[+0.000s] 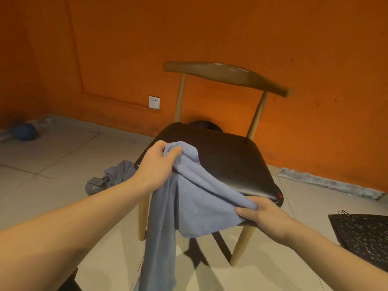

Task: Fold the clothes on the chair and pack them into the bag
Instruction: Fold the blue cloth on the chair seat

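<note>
Left hand [156, 162] gripping blue cloth [195, 196] — right hand [262, 215] pinching its other edge, over chair [231, 156]

Orange wall [210, 28] above a pale tiled floor [52, 156]
A white wall socket [154, 102] sits low on the wall, left of a wooden chair [226, 76] with a curved backrest and a black seat. A blurred blue round object [24, 131] lies far left; a grey crumbly strip [327, 182] lines the wall's foot at right.

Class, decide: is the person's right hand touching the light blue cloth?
Touching. The head view shows the right hand gripping the light blue cloth, its edge bunched between thumb and fingers.
</note>
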A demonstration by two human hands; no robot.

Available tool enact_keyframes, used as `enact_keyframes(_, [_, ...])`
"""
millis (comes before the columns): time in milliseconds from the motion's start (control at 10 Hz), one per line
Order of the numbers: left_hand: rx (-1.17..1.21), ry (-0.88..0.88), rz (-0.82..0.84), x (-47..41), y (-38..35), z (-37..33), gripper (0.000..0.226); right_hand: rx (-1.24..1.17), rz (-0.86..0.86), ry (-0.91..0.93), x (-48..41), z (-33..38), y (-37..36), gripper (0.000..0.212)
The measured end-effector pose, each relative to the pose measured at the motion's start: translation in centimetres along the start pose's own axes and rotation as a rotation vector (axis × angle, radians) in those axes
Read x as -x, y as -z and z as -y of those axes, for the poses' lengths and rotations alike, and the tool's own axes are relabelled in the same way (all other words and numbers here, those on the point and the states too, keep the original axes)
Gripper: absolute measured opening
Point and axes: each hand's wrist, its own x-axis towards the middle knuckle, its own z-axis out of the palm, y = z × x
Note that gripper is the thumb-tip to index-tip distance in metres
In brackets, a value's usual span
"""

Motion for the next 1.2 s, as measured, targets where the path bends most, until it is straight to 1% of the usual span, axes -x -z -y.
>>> enact_keyframes(100, [0.014,0.018,-0.001,0.6,1.1,0.1,0.035,-0.193,-0.051,0.0,0.6,1.0,1.7,0.029])
enact_keyframes(200, [0.053,0.032,-0.014,1.6,2.3,-0.3,0.034,-0.223,-0.083,0.044,1.3,2.8,2.3,0.038])
enact_keyframes(300, [0.077,0.054,-0.033,2.1,3.8,-1.1,0.033,-0.237,-0.117,0.076,2.4,5.2,2.3,0.036])
enact_keyframes(400, [0.159,0.074,-0.028,1.8,5.1,-1.9,0.012,-0.287,-0.209,0.124,2.6,7.0,3.8,0.034])
enact_keyframes(500, [0.181,0.11,0.074,0.5,5.4,-2.6,0.018,-0.205,-0.287,0.159,1.8,8.4,5.4,0.039])
enact_keyframes(600, [0.23,0.169,0.155,-1.7,4.9,-3.2,0.014,-0.122,-0.361,0.145,1.0,10.2,6.4,0.035])
enact_keyframes(700, [0.204,0.159,0.15,-4.1,3.7,-3.5,0.028,-0.021,-0.387,0.137,-0.7,11.6,7.6,0.032])
enact_keyframes(800, [0.109,0.103,0.027,-8.1,2.3,-3.4,0.02,0.101,-0.5,0.093,-3.7,12.4,9.6,0.036])
enact_keyframes(900, [0.003,0.066,-0.032,-12.8,0.7,-3.7,0.013,0.234,-0.626,0.031,-8.5,12.6,11.8,0.045])
enact_keyframes(1000, [-0.1,0.093,-0.048,-17.8,-1.3,-3.5,0.013,0.349,-0.736,-0.082,-13.8,13.2,13.2,0.05])
enact_keyframes(1100, [-0.244,0.215,-0.056,-22.7,-3.2,-2.3,0.016,0.286,-0.726,-0.163,-18.7,13.8,13.7,0.037])
enact_keyframes(1200, [-0.207,0.39,-0.078,-26.6,-5.5,-0.2,0.016,0.084,-0.726,-0.153,-23.0,12.9,14.1,0.017])
